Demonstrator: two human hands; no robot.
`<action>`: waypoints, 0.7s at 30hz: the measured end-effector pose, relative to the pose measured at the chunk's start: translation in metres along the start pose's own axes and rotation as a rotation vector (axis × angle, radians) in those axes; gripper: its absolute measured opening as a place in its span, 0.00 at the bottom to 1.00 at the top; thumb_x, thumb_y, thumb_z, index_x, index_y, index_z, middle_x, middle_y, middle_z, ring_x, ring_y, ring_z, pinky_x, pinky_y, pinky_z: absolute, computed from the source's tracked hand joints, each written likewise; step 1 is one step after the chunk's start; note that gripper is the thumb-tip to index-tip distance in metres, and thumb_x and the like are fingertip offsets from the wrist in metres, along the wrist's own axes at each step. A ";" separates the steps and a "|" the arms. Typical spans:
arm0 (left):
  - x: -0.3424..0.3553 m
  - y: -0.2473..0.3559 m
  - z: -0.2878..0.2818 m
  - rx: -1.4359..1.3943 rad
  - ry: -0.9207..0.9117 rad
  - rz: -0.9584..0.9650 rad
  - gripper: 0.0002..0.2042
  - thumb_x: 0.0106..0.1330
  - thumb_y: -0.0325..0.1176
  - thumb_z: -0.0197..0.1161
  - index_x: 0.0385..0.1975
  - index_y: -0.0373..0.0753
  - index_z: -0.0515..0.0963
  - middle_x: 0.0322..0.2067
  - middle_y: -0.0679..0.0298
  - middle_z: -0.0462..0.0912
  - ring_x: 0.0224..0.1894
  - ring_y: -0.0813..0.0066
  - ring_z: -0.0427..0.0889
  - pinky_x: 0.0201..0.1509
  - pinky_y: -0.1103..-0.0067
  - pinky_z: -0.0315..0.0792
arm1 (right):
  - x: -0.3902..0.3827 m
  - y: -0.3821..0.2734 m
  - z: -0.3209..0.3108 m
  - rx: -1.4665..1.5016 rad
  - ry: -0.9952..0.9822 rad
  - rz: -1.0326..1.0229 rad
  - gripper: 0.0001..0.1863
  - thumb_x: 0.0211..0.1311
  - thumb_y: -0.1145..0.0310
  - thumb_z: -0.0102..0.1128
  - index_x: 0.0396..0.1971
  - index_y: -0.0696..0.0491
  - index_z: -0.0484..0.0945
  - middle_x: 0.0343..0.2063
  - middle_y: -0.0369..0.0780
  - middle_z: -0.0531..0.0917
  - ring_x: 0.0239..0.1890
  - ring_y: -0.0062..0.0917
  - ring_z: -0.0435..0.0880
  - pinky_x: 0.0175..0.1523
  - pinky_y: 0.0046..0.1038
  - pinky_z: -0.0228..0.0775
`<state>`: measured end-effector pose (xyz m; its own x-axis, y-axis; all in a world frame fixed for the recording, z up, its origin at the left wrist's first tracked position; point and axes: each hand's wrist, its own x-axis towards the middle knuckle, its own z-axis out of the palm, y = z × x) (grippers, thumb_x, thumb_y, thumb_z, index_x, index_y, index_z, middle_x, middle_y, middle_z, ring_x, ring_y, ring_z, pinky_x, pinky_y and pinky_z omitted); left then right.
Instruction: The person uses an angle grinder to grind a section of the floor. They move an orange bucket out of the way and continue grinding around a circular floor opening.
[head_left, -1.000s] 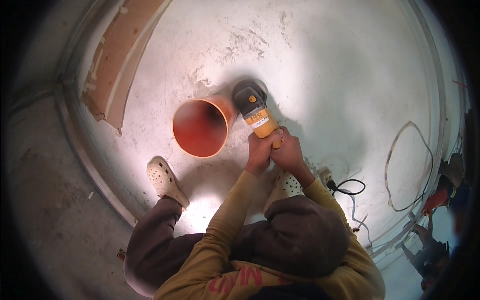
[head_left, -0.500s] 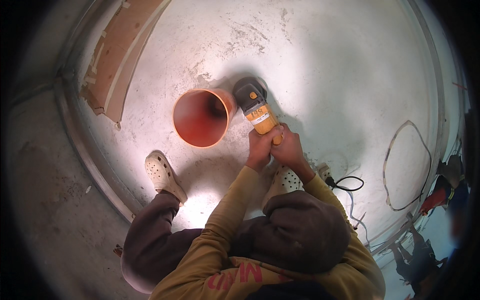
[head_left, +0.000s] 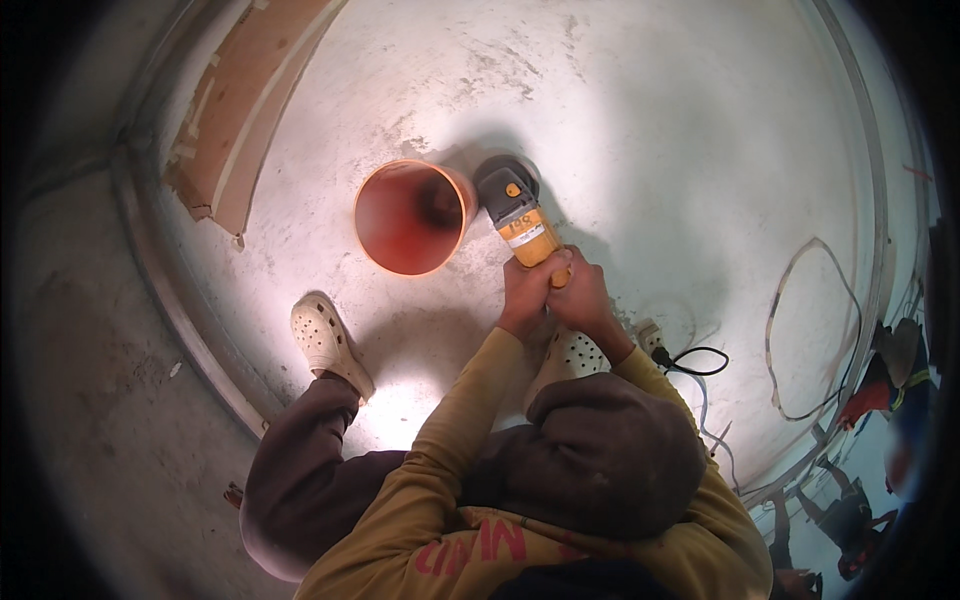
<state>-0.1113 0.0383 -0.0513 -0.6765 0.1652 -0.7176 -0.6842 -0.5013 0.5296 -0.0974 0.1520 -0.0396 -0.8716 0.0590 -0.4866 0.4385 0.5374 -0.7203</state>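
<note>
On the pale concrete floor [head_left: 650, 120], in the head view, an orange pipe [head_left: 412, 216] stands on end with its round mouth open toward the camera. Just to the right of the pipe, touching its wall, sits the grey head of a yellow angle grinder [head_left: 518, 215], its body slanting away from the pipe toward the person. The left hand [head_left: 527, 290] is clenched around the grinder's handle, below and to the right of the pipe; the right hand [head_left: 580, 300] grasps the same handle just beside it, the two hands touching. A cream clog [head_left: 326, 338] rests below the pipe, slightly left; a second clog [head_left: 572, 352] shows under the hands. A black cable [head_left: 692, 362] lies farther right of the pipe, and a white cord [head_left: 800, 330] loops beyond it. Brown boards [head_left: 240, 130] lie up and left of the pipe.
</note>
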 end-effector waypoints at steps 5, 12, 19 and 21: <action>-0.005 0.002 0.003 -0.022 0.019 -0.003 0.15 0.64 0.27 0.72 0.49 0.29 0.81 0.42 0.61 0.86 0.43 0.72 0.86 0.48 0.74 0.80 | -0.001 0.000 0.000 -0.011 -0.019 0.013 0.27 0.55 0.62 0.72 0.51 0.60 0.76 0.32 0.56 0.88 0.38 0.56 0.88 0.45 0.50 0.83; -0.010 0.007 0.009 -0.046 0.001 0.008 0.15 0.64 0.28 0.72 0.48 0.29 0.81 0.42 0.60 0.86 0.42 0.72 0.86 0.47 0.75 0.80 | -0.003 0.004 -0.001 -0.017 0.000 -0.004 0.26 0.55 0.63 0.73 0.51 0.59 0.76 0.32 0.55 0.88 0.39 0.56 0.88 0.45 0.49 0.83; -0.005 0.016 0.029 0.076 -0.069 -0.025 0.15 0.64 0.30 0.72 0.47 0.29 0.81 0.41 0.60 0.86 0.42 0.72 0.87 0.46 0.75 0.80 | -0.008 0.000 -0.020 0.041 0.123 -0.071 0.26 0.55 0.62 0.74 0.50 0.59 0.76 0.32 0.55 0.88 0.39 0.55 0.89 0.43 0.47 0.83; -0.009 0.021 0.037 0.110 -0.086 -0.064 0.15 0.64 0.30 0.73 0.47 0.29 0.81 0.41 0.60 0.86 0.41 0.72 0.87 0.45 0.75 0.80 | -0.016 -0.008 -0.029 0.005 0.175 -0.061 0.27 0.54 0.62 0.74 0.50 0.59 0.76 0.32 0.55 0.88 0.39 0.55 0.89 0.43 0.47 0.83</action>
<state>-0.1295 0.0578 -0.0174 -0.6481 0.2684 -0.7127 -0.7492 -0.3925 0.5335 -0.0934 0.1715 -0.0118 -0.9211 0.1722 -0.3492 0.3847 0.5404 -0.7483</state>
